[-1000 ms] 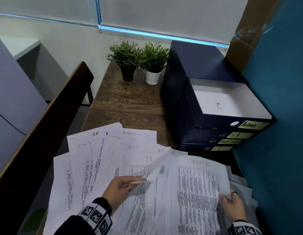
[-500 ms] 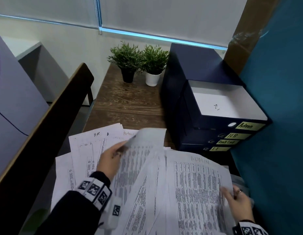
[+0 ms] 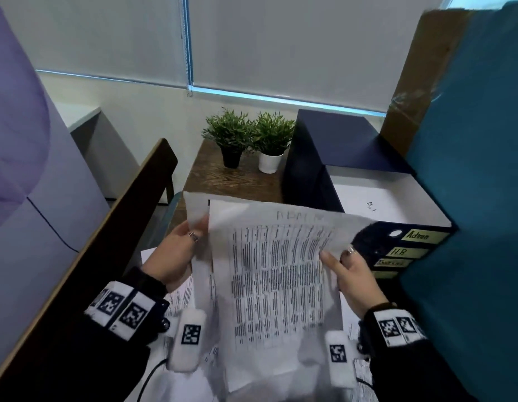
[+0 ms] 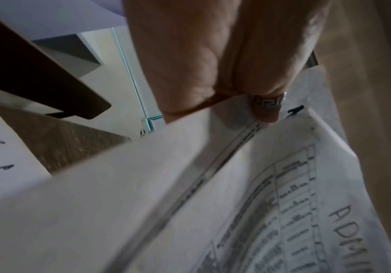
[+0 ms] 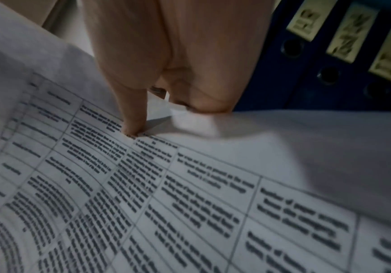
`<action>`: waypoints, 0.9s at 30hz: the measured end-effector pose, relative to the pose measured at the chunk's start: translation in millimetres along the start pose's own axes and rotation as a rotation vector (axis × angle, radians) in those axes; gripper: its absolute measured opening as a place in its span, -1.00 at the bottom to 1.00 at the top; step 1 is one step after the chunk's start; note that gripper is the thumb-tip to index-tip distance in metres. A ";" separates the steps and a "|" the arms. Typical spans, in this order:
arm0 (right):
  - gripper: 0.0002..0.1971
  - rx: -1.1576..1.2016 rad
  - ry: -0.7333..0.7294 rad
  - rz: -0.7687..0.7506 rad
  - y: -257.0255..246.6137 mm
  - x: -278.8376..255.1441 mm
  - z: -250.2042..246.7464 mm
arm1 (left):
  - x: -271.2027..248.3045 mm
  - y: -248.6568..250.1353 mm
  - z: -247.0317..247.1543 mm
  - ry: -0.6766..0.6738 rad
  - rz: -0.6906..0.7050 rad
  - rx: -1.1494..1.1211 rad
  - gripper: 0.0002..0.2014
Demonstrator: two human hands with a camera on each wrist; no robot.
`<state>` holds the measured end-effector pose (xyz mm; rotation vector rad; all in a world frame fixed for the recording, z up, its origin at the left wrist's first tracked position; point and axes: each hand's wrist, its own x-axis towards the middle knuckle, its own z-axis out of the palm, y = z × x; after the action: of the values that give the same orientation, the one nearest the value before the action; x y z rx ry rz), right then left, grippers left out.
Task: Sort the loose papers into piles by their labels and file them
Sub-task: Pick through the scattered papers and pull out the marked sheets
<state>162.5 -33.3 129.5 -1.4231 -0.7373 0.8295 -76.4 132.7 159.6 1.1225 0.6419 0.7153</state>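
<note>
Together we hold two printed sheets up off the desk, in front of the dark blue drawer unit (image 3: 336, 146). Our left hand (image 3: 176, 253) pinches the left edges, thumb on top and fingers curled behind, gripping the rear sheet (image 3: 198, 210) along with the front one as far as we can tell. Our right hand (image 3: 353, 274) grips the right edge of the front sheet (image 3: 275, 274), thumb pressed on the print and fingers tucked under it. The heading at its top is blurred from the head camera but looks like "ADMIN" from the left wrist. More loose papers (image 3: 179, 294) lie beneath on the wooden desk (image 3: 237, 181). The top drawer (image 3: 397, 204) stands open, labelled "Admin" (image 3: 423, 236). Two potted plants (image 3: 249, 137) sit at the far end.
</note>
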 end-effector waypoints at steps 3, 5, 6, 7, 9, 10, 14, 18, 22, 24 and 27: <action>-0.41 0.049 -0.025 -0.004 -7.7 9.6 24.7 | -8.2 7.5 -4.5 -0.020 0.011 -0.132 -0.65; -0.59 0.051 0.004 -0.063 -14.1 17.0 39.3 | -12.2 14.1 -9.0 -0.092 0.044 -0.220 -0.59; -0.67 0.037 0.028 -0.093 -18.1 21.3 46.5 | -14.6 16.4 -11.1 -0.119 0.066 -0.238 -0.48; -0.75 0.017 0.064 -0.124 -23.7 23.7 53.8 | -15.5 16.3 -12.8 -0.105 0.100 -0.240 -0.30; -0.83 -0.016 0.160 -0.186 -36.9 25.9 66.3 | -15.4 15.3 -11.9 0.012 0.208 -0.095 -0.08; -0.82 -0.025 0.212 -0.214 -43.5 25.9 71.4 | -14.5 15.1 -9.5 0.059 0.272 0.042 -0.15; -0.74 -0.039 0.220 -0.384 -63.2 10.0 79.3 | -11.2 22.3 12.7 0.218 0.401 0.263 -0.64; -0.56 -0.159 0.150 -0.280 -18.9 -0.2 62.4 | 1.0 -15.3 11.0 0.247 0.255 0.228 -0.46; -0.51 -0.316 0.128 -0.039 52.2 3.5 45.8 | 9.1 -75.4 1.1 0.146 -0.127 0.324 -0.51; -0.55 -0.284 0.078 0.086 76.6 7.5 40.6 | 11.7 -96.5 -2.9 0.148 -0.250 0.379 -0.61; -0.67 -0.436 0.028 0.228 100.1 16.4 36.0 | 14.8 -113.9 -3.8 0.184 -0.374 0.462 -0.55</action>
<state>135.9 -2.8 29.8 -1.9324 -0.7740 0.8526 -49.4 116.4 49.0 1.3142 1.1811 0.3542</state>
